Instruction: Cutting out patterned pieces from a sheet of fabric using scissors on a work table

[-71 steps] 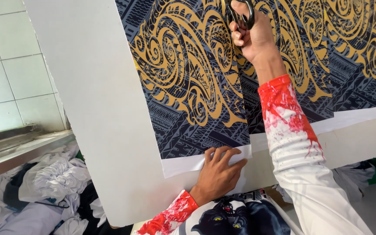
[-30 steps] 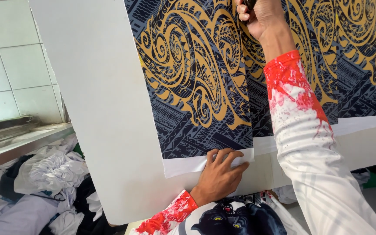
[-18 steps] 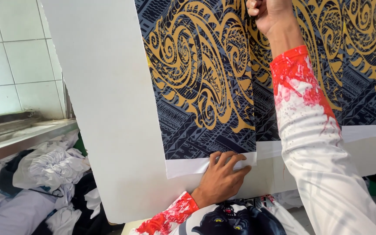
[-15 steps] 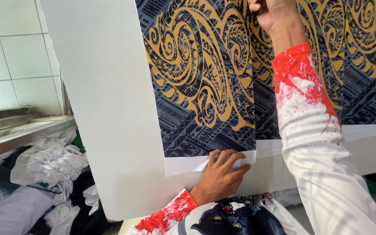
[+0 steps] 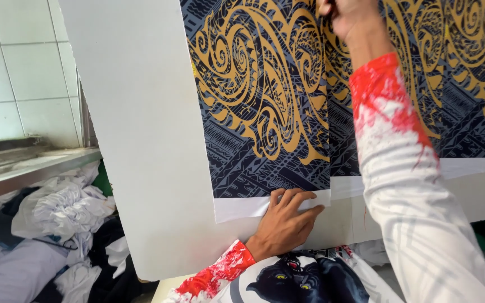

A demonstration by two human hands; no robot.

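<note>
A large sheet [image 5: 259, 112] printed with gold swirls on dark blue hangs in front of me, with a white margin along its bottom. A vertical cut line [image 5: 329, 140] runs up through the print to my right hand [image 5: 346, 19]. That hand is closed at the top edge of the view, and the scissors it held in earlier frames are almost entirely cut off there. My left hand [image 5: 284, 221] grips the white bottom margin of the left-hand piece, fingers spread over its edge. Both sleeves are white with red splashes.
A wide blank white area [image 5: 141, 140] lies left of the print. Further left are a tiled wall [image 5: 18, 67], a metal ledge [image 5: 29, 168] and a heap of white and dark garments [image 5: 57, 219]. Below my hands lies a cloth with a black panther print [image 5: 293, 280].
My right hand has moved up along the cut line, taking the scissors past the top of the view. The view has closed in on the sheet. My left hand has stayed on the bottom margin.
</note>
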